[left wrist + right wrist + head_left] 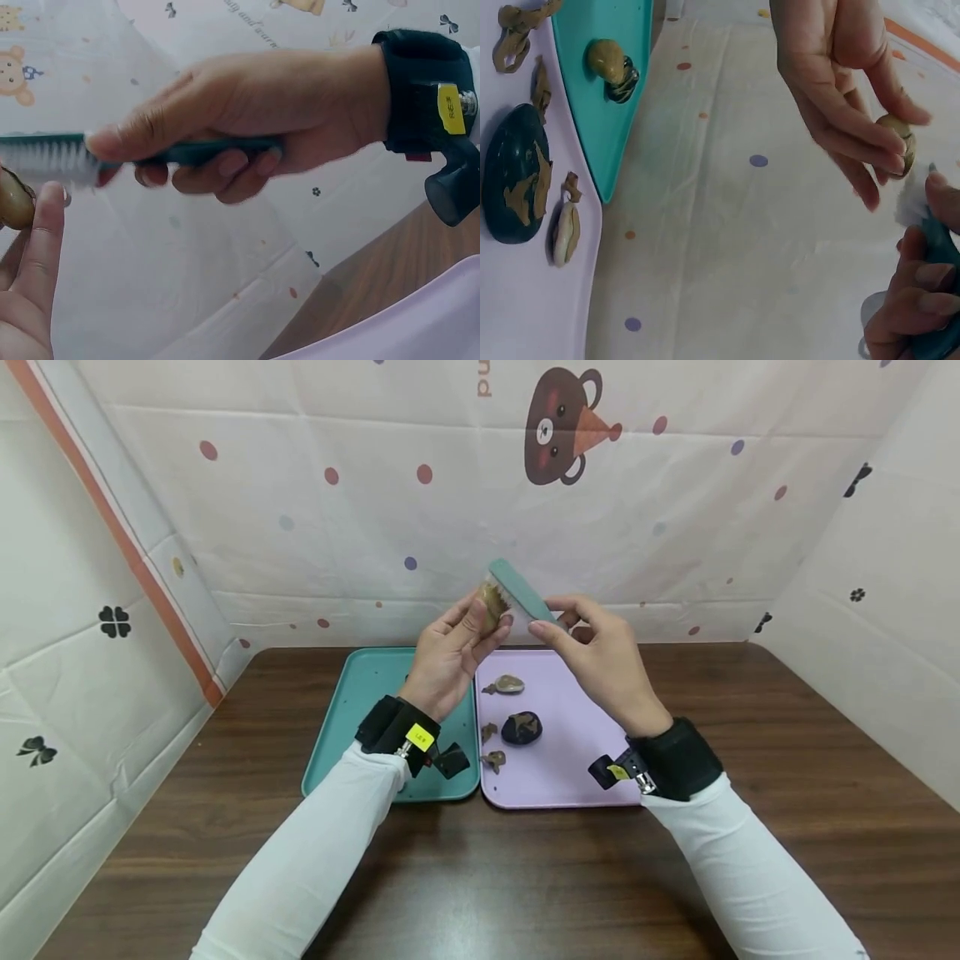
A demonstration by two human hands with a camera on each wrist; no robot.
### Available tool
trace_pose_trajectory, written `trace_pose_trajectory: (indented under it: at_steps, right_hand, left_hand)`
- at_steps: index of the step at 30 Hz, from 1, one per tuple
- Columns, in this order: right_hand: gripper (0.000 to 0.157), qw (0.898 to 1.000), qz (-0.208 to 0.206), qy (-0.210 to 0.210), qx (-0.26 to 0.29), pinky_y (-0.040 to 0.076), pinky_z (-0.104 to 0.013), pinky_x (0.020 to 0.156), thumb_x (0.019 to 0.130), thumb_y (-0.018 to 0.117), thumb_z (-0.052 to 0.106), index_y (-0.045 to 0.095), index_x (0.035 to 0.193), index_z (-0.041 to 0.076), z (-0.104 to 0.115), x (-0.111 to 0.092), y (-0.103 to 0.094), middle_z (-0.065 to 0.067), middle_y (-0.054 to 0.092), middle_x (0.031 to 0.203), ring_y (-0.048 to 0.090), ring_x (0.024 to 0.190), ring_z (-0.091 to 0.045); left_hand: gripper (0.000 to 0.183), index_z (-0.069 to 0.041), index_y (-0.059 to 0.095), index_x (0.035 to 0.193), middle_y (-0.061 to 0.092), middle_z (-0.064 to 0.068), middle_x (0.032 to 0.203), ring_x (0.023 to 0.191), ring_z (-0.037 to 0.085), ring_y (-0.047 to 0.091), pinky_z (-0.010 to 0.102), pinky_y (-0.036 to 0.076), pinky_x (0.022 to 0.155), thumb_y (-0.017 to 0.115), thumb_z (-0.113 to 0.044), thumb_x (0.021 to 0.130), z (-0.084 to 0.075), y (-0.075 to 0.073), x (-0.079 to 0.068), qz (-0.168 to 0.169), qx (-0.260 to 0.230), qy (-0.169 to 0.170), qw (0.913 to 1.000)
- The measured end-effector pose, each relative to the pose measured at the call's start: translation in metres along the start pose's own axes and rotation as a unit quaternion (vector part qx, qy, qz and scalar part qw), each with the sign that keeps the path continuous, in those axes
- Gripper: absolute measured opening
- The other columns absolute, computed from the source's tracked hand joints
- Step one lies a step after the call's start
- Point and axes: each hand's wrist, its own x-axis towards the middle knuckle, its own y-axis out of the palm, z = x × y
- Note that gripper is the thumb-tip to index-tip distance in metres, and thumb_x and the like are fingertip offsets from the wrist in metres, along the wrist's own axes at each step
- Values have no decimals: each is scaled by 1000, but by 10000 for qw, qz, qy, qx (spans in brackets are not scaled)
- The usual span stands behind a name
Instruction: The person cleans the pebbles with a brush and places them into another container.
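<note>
Brush and held stone are raised at the middle of the head view, the brush at the stone's 2 o'clock with its pale bristles turned to it, touching or just beside it; the views do not settle which. A pale printed sheet hangs behind, toward 12 o'clock, and the dark wooden worktop spreads toward 6 o'clock. On it a lilac tray lies with a teal tray just beside it at 9 o'clock. From the held stone, the right hand is at 4 o'clock, its fingers wrapped round the brush's handle; the left hand, at 7 to 8 o'clock, pinches the stone between thumb and fingers. A dark stone with brown patches rests on the lilac tray, a smaller oval stone near its 12 o'clock. In the right wrist view, the teal tray carries a yellowish stone, with a dark banded stone against it at 5 o'clock. Smallest are brown scraps, some lying at the dark stone's 9 and 7 to 8 o'clock.
</note>
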Motion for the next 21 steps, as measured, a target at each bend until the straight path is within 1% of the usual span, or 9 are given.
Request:
trace_pose_trajectory:
  at_steps: [2, 4, 7, 9, 11, 14, 18, 21]
  right_hand:
    - [35, 10000, -11, -11, 22, 43, -24, 59, 103, 75, 14, 69, 135, 1, 1, 0, 0, -9, 64, 94, 62, 68, -22]
    - [35, 9999, 68, -103, 121, 43, -24, 58, 102, 75, 13, 69, 134, 1, 2, 1, 1, -11, 65, 94, 62, 67, -23]
    - [35, 9995, 159, -188, 192, 44, -24, 58, 102, 76, 13, 69, 134, 1, 3, 2, 2, -11, 65, 94, 62, 67, -23]
    - [34, 9996, 140, -101, 214, 44, -24, 60, 102, 75, 14, 69, 133, 1, 2, 2, 2, -10, 65, 93, 63, 69, -22]
    - [34, 9996, 114, -28, 263, 46, -24, 62, 102, 76, 13, 69, 133, 0, 1, 1, 1, -10, 65, 92, 67, 72, -22]
    - [35, 9992, 179, -65, 342, 46, -24, 62, 102, 76, 11, 68, 134, 0, 3, 1, 0, -11, 66, 92, 68, 73, -23]
    - [36, 9996, 163, -70, 212, 45, -24, 60, 101, 77, 13, 69, 134, 1, 3, 1, 0, -9, 67, 91, 65, 71, -22]
    - [36, 9997, 161, -82, 167, 43, -24, 59, 100, 78, 12, 70, 134, 1, 3, 1, -1, -8, 66, 89, 62, 68, -22]
  left_hand:
    - [49, -2, 45, 160, 49, 23, 149, 114, 21, 69, 31, 53, 108, 50, -10, 112, -1, 0, 1, 43, -102, 48, 9999]
    - [49, -2, 46, 159, 51, 22, 148, 114, 21, 69, 33, 54, 108, 51, -6, 111, -1, 0, 2, 10, -87, 135, 9999]
    - [48, -3, 47, 159, 55, 20, 144, 110, 18, 72, 35, 56, 105, 51, -6, 111, -1, 0, 2, -94, 61, 251, 9996]
    - [47, -3, 48, 158, 58, 19, 139, 105, 17, 73, 35, 58, 103, 52, -9, 111, -1, 0, 1, -171, 218, 267, 9993]
    - [47, -4, 48, 157, 59, 16, 136, 103, 16, 74, 34, 59, 100, 53, -11, 111, -1, 0, 1, -226, 376, 233, 9988]
    - [48, -4, 48, 158, 60, 14, 135, 107, 14, 70, 30, 60, 97, 55, -12, 110, -1, 0, 0, -317, 472, 230, 9981]
    - [48, -4, 48, 157, 59, 13, 137, 111, 16, 66, 26, 60, 94, 56, -12, 110, -2, 0, -1, -417, 360, 296, 9980]
    - [48, -5, 49, 157, 60, 12, 135, 109, 17, 67, 26, 60, 95, 57, -12, 110, -2, 0, 0, -499, 298, 335, 9977]
